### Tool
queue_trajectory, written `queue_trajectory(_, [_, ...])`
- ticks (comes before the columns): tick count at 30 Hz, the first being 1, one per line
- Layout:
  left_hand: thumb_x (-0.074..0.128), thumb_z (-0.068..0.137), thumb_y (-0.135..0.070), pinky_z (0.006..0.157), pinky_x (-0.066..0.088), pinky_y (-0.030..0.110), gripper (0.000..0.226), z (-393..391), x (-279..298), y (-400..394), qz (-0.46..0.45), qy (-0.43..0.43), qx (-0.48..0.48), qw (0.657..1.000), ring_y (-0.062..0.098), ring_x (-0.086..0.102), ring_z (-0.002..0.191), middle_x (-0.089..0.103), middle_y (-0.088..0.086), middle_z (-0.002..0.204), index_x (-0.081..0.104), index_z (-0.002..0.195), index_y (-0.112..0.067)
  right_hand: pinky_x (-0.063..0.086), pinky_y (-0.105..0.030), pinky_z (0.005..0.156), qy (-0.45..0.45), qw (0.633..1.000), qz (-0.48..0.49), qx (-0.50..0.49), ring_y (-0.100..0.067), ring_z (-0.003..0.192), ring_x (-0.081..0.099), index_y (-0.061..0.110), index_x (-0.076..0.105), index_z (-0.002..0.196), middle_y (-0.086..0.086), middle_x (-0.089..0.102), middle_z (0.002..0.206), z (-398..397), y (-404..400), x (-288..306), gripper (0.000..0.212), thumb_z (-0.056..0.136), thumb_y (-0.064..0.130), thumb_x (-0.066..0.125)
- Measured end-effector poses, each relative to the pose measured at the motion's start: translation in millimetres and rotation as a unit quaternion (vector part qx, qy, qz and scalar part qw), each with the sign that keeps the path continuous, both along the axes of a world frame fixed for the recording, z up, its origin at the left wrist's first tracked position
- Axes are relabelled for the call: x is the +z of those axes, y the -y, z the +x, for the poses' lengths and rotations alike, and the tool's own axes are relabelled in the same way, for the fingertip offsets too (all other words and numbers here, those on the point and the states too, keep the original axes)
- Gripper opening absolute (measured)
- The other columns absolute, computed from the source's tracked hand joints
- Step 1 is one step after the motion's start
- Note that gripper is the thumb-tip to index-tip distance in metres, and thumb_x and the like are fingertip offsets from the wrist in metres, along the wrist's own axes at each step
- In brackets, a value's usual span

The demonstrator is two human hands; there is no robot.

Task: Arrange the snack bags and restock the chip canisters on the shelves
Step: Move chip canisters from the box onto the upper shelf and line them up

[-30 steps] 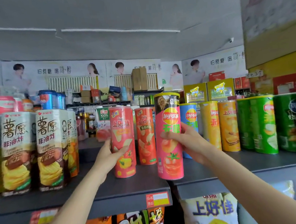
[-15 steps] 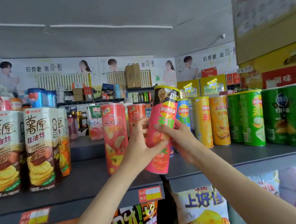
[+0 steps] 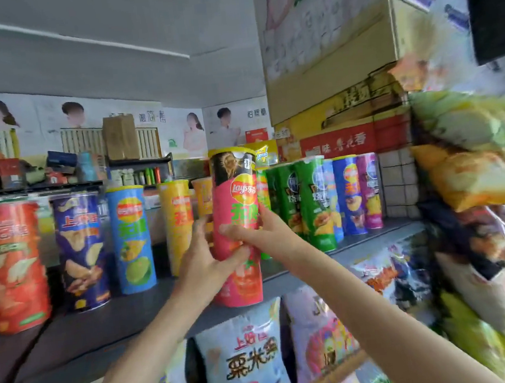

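Observation:
Both hands hold one pink Lay's canister with a yellow lid, upright, in front of the grey shelf. My left hand wraps its lower half from the left. My right hand grips its middle from the right. Behind it a row of canisters stands on the shelf: a red one, a dark blue one, a light blue one, yellow ones and green ones. Snack bags hang below the shelf.
Blurred snack bags hang in a column on the right. Cardboard boxes are stacked above the canister row. A blue and a purple canister end the row beside a tiled post. More stocked shelves lie far left.
The view has swung to the right along the shelf. The pink canister has travelled right with both hands on it, and now stands upright instead of tilted.

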State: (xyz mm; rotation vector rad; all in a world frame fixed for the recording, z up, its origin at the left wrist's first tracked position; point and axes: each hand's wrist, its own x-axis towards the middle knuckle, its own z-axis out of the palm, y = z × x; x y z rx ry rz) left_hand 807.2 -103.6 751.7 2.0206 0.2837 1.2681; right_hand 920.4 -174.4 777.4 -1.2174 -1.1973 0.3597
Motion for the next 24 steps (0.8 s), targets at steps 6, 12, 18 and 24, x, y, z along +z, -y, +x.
queue_trajectory(6, [0.073, 0.055, -0.055, 0.074, 0.045, 0.006, 0.065, 150.4, -21.6, 54.8, 0.026, 0.005, -0.054, 0.998, -0.020, 0.056, 0.088, 0.061, -0.027, 0.098, 0.042, 0.110, -0.042, 0.053, -0.037, 0.088, 0.078, 0.990, -0.006, -0.121, -0.016, 0.093, 0.064, 0.023, 0.050, 0.107, 0.000, 0.066, 0.101, 151.5, 67.7, -23.7, 0.066, 0.052, 0.046, 0.079])
queue_trajectory(12, [0.049, 0.076, -0.044, 0.085, 0.038, 0.020, 0.048, 292.0, -26.7, 85.0, 0.263, -0.051, 0.092, 0.959, 0.011, 0.055, 0.094, 0.061, 0.001, 0.102, 0.057, 0.113, -0.014, 0.047, -0.031, 0.080, 0.048, 0.958, -0.056, -0.276, -0.023, 0.098, 0.060, 0.010, 0.050, 0.108, -0.007, 0.062, 0.107, 322.9, 130.1, -39.0, 0.059, 0.067, 0.040, 0.080])
queue_trajectory(18, [0.039, 0.070, -0.042, 0.075, 0.052, 0.047, 0.052, 351.5, -37.6, 83.9, 0.355, -0.179, 0.242, 0.885, 0.033, 0.056, 0.093, 0.060, 0.007, 0.105, 0.064, 0.105, -0.013, 0.049, -0.043, 0.090, 0.012, 0.956, -0.078, -0.283, -0.025, 0.099, 0.061, 0.012, 0.050, 0.108, -0.008, 0.062, 0.108, 402.4, 152.3, -66.7, 0.058, 0.067, 0.043, 0.078])
queue_trajectory(24, [0.054, 0.064, -0.055, 0.081, 0.038, 0.003, 0.053, 341.4, -22.0, 121.3, 0.126, -0.124, 0.016, 0.984, -0.011, 0.050, 0.104, 0.056, -0.012, 0.115, 0.043, 0.114, -0.042, 0.053, -0.024, 0.074, 0.103, 0.987, 0.028, -0.120, -0.003, 0.082, 0.064, 0.023, 0.050, 0.103, 0.007, 0.066, 0.093, 373.2, 154.9, -31.9, 0.043, 0.071, 0.029, 0.079])
